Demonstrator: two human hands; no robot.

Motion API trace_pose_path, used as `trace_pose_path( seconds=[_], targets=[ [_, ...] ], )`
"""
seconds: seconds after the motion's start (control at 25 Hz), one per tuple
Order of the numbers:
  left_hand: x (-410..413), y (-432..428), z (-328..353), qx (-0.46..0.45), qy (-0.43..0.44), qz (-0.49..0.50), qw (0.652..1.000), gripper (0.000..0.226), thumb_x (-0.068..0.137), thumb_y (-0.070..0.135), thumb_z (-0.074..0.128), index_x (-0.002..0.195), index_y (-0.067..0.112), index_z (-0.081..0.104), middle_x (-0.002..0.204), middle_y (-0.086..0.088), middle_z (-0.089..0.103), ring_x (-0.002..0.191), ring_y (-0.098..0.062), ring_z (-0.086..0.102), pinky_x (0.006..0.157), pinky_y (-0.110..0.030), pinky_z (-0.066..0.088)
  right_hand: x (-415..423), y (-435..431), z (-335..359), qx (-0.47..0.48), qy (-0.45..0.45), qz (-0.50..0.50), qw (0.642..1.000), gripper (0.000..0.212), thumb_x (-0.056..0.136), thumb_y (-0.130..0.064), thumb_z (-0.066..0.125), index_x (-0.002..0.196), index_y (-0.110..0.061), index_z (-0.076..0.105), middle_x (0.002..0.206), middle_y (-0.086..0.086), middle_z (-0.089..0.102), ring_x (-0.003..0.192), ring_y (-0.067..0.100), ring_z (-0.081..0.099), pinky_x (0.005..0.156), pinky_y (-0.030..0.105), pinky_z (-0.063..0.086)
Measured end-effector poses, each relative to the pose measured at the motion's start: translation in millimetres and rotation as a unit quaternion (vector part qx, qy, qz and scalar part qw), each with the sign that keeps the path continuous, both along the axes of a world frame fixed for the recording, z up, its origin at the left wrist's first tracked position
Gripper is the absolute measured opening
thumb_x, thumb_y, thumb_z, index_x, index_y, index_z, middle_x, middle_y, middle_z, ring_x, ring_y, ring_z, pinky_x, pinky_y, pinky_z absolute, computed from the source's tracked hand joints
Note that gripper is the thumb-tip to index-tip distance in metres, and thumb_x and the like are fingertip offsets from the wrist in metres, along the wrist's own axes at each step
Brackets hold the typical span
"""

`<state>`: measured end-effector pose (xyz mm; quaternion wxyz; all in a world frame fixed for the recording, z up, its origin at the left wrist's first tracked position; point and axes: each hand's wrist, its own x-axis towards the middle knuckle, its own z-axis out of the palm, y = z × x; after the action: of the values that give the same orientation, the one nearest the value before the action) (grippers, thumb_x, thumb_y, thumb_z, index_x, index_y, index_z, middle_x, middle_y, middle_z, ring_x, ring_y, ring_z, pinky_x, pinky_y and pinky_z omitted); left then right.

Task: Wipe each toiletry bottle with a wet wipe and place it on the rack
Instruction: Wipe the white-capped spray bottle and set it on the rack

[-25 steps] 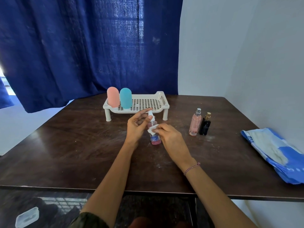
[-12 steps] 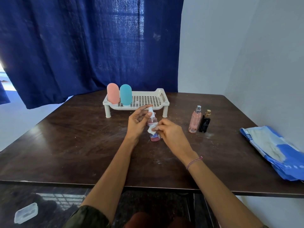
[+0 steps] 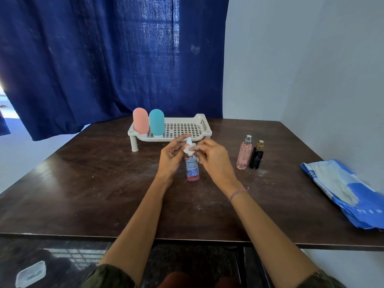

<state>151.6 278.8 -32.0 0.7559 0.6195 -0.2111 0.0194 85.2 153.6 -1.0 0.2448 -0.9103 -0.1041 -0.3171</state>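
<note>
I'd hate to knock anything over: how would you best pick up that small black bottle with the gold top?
Probably grip the black bottle by its dark body, below the narrow gold cap, fingers front and back. Come from its right: it stands upright, and the tall pink spray bottle crowds its left.
</note>
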Motion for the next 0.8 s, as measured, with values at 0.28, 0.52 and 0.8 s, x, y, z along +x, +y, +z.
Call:
trace_pose_path(
  seconds=[0.28,0.52,0.8],
  targets=[
    [3.1,1.2,-0.5,0.000,0.003,0.012,1.000,0.035,0.091,0.002,0.055,0.123,0.017,0.056,0.124,0.002,0.060,0.109,-0.005,0.059,0.091,-0.024,0.052,-0.6,0.3,-4.6,-0.016,0.019,0.014,1.000,0.020,0.083,-0.003,0.065,0.102,-0.007,0.071,0.105,0.007,0.066,0.096,0.015,0.063,0.089,0.026,0.052],
    [5.8,0.7,-1.3,-0.004,0.019,0.024,1.000,0.031,0.093,0.005,0.052,0.120,0.020,0.057,0.132,-0.005,0.058,0.121,-0.016,0.056,0.096,-0.032,0.050,-17.3,0.0,-21.5,-0.031,0.109,0.036,0.993,0.018,0.084,-0.002,0.063,0.099,-0.005,0.071,0.099,0.003,0.061,0.091,0.013,0.061,0.086,0.013,0.044],
    [1.2,4.0,2.8,-0.005,0.013,0.040,0.999,0.030,0.089,0.007,0.061,0.115,0.020,0.060,0.117,0.004,0.064,0.102,-0.006,0.064,0.083,-0.020,0.054,-4.2,2.6,-0.4,-0.038,0.098,0.015,0.994,0.020,0.087,-0.007,0.060,0.105,-0.010,0.070,0.106,0.003,0.062,0.094,0.014,0.060,0.089,0.025,0.050]
  ],
)
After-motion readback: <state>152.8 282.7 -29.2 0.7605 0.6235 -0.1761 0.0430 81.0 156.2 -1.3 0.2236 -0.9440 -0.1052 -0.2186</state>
